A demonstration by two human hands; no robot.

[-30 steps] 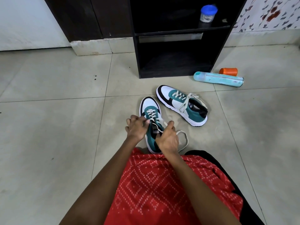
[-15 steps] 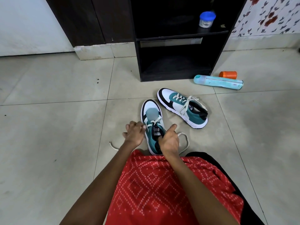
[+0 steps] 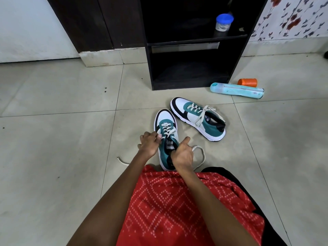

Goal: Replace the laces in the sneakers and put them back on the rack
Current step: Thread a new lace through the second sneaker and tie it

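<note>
A teal, white and black sneaker (image 3: 166,121) stands on the floor right in front of my knees, toe pointing away. My left hand (image 3: 148,143) pinches its cream lace at the shoe's left side. My right hand (image 3: 182,153) grips the shoe's collar and the lace on the right side, thumb raised. Loose lace ends trail on the floor, one loop to the right (image 3: 201,155) and one tip to the left (image 3: 122,161). The second sneaker (image 3: 197,118), laced, lies angled just beyond to the right. The black shoe rack (image 3: 192,48) stands behind them.
A teal bottle (image 3: 237,90) lies on the floor right of the rack with an orange cap (image 3: 247,82) behind it. A blue-lidded jar (image 3: 224,22) sits on the rack's upper shelf. My red patterned garment (image 3: 177,206) covers my lap. Grey floor tiles spread to the left.
My hands pulled apart and back from the shoe's tongue, drawing the lace outward. A lace end now lies on the floor to the left. The view shifted slightly downward.
</note>
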